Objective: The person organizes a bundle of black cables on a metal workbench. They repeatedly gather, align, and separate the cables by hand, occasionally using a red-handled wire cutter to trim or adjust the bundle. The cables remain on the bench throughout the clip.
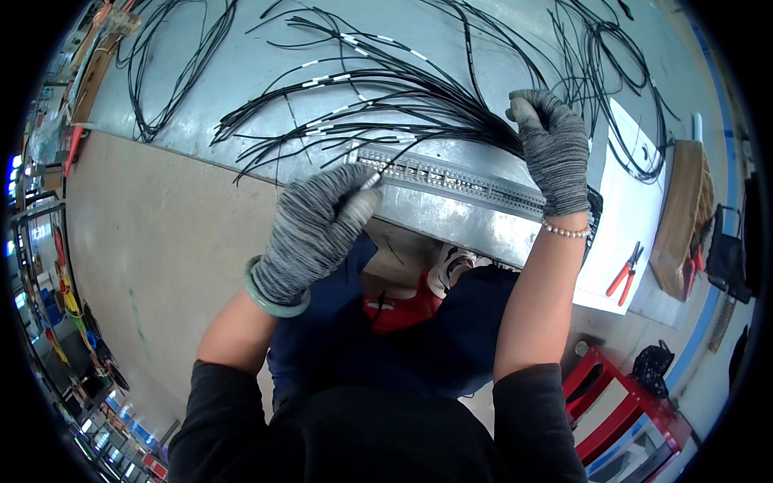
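Note:
My left hand (322, 217), in a grey knitted glove, pinches a black cable (394, 161) close to its end, at a white marker sleeve. The cable runs up and right toward a thick bundle of black cables (451, 101), many with white sleeves, fanned out over the table. Just beyond my left fingertips lies a long grey metal strip (451, 179) with rows of small slots and contacts, along the table's near edge. My right hand (551, 145), gloved alike, is closed at the right end of the bundle, above the strip's right end. Its fingers hide whatever they hold.
More black cable coils lie on the metal table (241, 88) at the far left and far right. At right, red-handled pliers (626, 274) rest on a white paper sheet (600, 274), beside a wooden block (675, 217). A red stool (624, 402) stands at lower right.

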A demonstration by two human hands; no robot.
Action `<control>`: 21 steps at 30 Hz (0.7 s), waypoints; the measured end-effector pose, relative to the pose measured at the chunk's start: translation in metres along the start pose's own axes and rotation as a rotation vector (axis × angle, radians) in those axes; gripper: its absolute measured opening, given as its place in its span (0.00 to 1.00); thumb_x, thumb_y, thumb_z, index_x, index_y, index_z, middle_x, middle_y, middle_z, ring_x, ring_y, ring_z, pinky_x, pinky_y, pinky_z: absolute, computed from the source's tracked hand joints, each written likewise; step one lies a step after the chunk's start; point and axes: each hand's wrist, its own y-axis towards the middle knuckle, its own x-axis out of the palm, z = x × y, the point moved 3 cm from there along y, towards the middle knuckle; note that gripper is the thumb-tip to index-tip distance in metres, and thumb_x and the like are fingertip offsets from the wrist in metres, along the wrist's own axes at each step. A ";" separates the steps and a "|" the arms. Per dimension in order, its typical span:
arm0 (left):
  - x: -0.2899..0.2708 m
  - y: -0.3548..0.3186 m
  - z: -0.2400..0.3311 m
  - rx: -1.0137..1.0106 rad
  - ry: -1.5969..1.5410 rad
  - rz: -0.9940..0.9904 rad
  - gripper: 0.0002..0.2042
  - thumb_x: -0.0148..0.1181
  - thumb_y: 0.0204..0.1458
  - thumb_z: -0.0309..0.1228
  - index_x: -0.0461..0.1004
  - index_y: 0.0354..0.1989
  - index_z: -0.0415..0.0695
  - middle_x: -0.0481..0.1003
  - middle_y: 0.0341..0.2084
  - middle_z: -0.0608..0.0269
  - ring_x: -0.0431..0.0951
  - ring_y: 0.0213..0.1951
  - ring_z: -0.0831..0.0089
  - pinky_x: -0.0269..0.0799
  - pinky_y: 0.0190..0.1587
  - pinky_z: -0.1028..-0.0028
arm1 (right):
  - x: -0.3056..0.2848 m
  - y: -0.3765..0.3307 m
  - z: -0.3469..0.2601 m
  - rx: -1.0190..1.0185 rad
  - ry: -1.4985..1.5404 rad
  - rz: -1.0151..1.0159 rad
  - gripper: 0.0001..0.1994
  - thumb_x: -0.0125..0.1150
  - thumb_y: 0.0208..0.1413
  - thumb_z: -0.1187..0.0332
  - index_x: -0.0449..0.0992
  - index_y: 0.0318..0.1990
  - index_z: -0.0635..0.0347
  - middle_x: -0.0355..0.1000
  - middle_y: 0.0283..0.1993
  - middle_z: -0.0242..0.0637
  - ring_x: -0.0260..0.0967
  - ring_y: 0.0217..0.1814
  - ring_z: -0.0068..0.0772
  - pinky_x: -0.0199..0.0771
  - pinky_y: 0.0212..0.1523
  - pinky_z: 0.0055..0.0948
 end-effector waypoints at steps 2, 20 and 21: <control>0.001 0.004 0.016 0.057 -0.032 -0.007 0.12 0.57 0.54 0.28 0.75 0.45 0.36 0.77 0.26 0.57 0.77 0.30 0.73 0.73 0.37 0.74 | -0.005 -0.002 0.000 0.013 0.078 -0.004 0.11 0.61 0.55 0.63 0.79 0.40 0.60 0.77 0.29 0.38 0.73 0.30 0.24 0.74 0.38 0.25; 0.014 0.006 0.061 0.022 -0.204 -0.091 0.12 0.54 0.57 0.29 0.75 0.46 0.36 0.75 0.22 0.65 0.73 0.27 0.80 0.71 0.33 0.79 | -0.004 -0.011 0.024 -0.067 -0.241 -0.204 0.07 0.59 0.54 0.64 0.81 0.38 0.50 0.77 0.38 0.36 0.74 0.39 0.33 0.72 0.50 0.33; 0.011 0.010 0.062 0.019 -0.184 -0.080 0.12 0.53 0.58 0.29 0.75 0.46 0.36 0.74 0.21 0.66 0.72 0.27 0.81 0.70 0.32 0.79 | 0.003 -0.011 0.021 -0.100 -0.296 -0.213 0.07 0.59 0.53 0.65 0.81 0.38 0.50 0.76 0.39 0.37 0.74 0.42 0.34 0.71 0.52 0.33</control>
